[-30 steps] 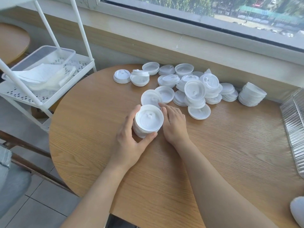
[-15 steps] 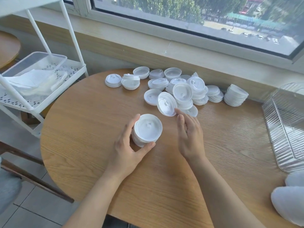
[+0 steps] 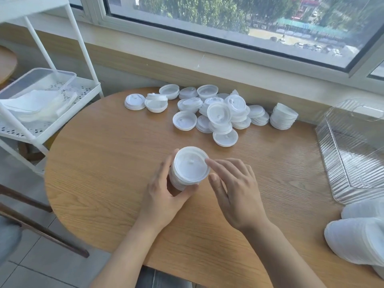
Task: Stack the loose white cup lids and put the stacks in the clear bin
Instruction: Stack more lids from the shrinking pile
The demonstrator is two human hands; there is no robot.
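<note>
A stack of lids [image 3: 188,170] stands on the table [image 3: 104,183] near its front middle, the left hand [image 3: 164,196] around its left side and the right hand [image 3: 234,190] touching its top edge from the right. Behind it, toward the window [image 3: 239,23], lies a pile of loose lids [image 3: 216,113]. The clear bin [image 3: 353,154] sits at the right; a shelf cart [image 3: 41,104] stands left of the table.

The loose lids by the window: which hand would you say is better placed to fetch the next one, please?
Probably the right hand: it holds nothing, fingers just touching the stack, and the loose lids lie ahead on its side. The left hand grips the stack.
</note>
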